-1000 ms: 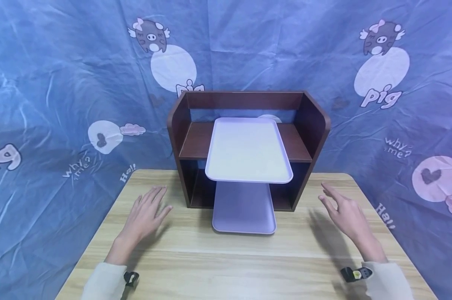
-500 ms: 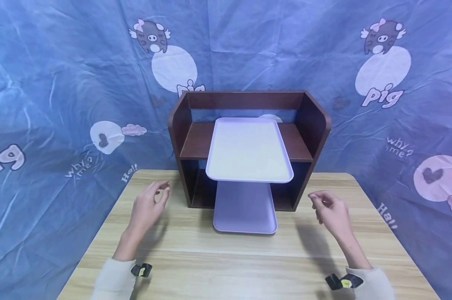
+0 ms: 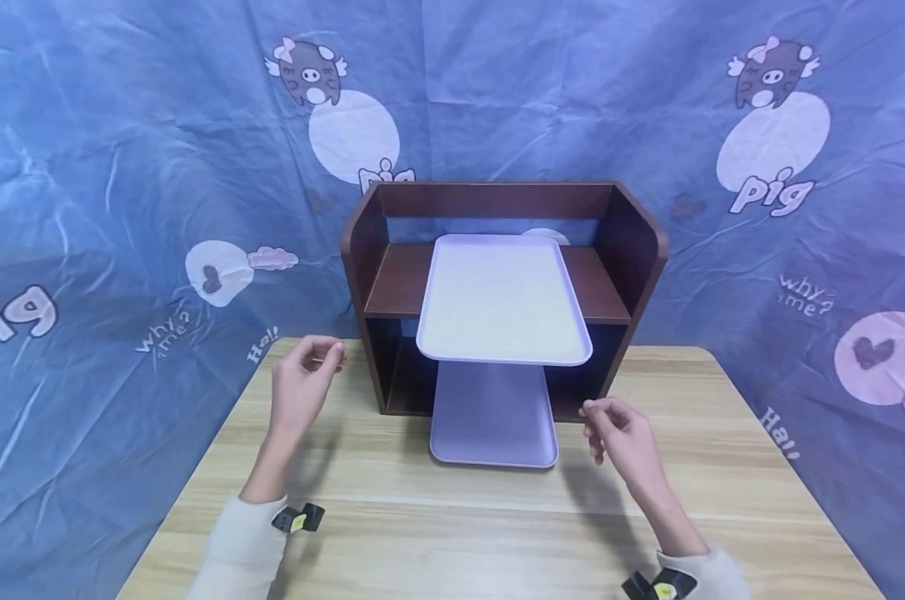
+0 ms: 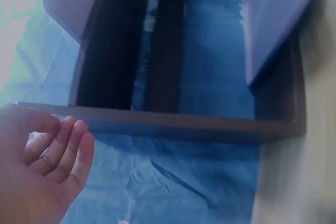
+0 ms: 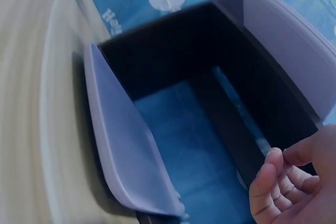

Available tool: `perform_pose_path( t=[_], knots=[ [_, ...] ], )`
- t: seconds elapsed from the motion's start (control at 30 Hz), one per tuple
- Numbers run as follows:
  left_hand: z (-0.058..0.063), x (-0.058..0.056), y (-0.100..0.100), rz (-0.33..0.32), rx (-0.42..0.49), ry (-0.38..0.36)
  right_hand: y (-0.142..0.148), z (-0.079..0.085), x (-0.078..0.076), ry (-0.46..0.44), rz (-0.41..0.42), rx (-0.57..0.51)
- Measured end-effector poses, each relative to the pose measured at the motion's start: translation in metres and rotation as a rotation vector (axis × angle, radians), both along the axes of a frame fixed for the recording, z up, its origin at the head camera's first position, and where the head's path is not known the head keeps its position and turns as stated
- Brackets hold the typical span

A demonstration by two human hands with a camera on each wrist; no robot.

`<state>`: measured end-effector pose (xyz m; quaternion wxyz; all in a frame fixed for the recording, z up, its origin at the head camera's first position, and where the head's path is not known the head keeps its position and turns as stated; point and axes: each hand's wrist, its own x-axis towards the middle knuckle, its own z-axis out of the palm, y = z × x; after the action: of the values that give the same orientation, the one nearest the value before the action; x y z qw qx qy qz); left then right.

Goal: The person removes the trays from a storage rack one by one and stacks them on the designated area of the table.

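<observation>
In the head view my left hand point(image 3: 297, 387) hovers left of a dark brown two-tier shelf point(image 3: 636, 250). Its thumb and fingertips are drawn together with nothing between them. My right hand point(image 3: 627, 442) is near the shelf's lower right corner, thumb against curled index finger, holding nothing. A pale lilac tray point(image 3: 503, 300) lies on the upper tier, its front jutting past the board. Below it, a second lilac tray point(image 3: 493, 421) sticks out from the bottom tier over the table. Both trays appear bare, and the upper one hides the lower one's rear.
The shelf stands at the back of a light wood-grain table point(image 3: 422, 533). Behind and beside it hangs a blue curtain point(image 3: 482, 108) printed with pigs and words. Black wrist cameras point(image 3: 662, 585) sit at both pale sleeves.
Both hands have gone from spread fingers to fingertips drawn together. The left hand has moved forward and up; the right has moved left toward the shelf and trays. The trays have stayed put.
</observation>
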<state>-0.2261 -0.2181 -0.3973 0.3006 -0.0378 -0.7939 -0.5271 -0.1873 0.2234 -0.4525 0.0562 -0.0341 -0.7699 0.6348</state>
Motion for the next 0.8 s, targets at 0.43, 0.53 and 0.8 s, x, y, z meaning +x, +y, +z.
perform_pose_path(
  t=[0.43,0.53,0.8],
  knots=[
    [0.034,-0.022,0.013,-0.046,0.039,-0.029,-0.036,-0.024,0.011,-0.101,0.058,-0.136],
    [0.038,-0.028,0.014,-0.015,0.010,-0.039,-0.043,-0.031,0.013,-0.123,0.065,-0.158],
    [0.040,-0.039,0.015,-0.114,0.066,-0.125,-0.061,-0.052,0.021,-0.200,0.085,-0.194]
  ],
)
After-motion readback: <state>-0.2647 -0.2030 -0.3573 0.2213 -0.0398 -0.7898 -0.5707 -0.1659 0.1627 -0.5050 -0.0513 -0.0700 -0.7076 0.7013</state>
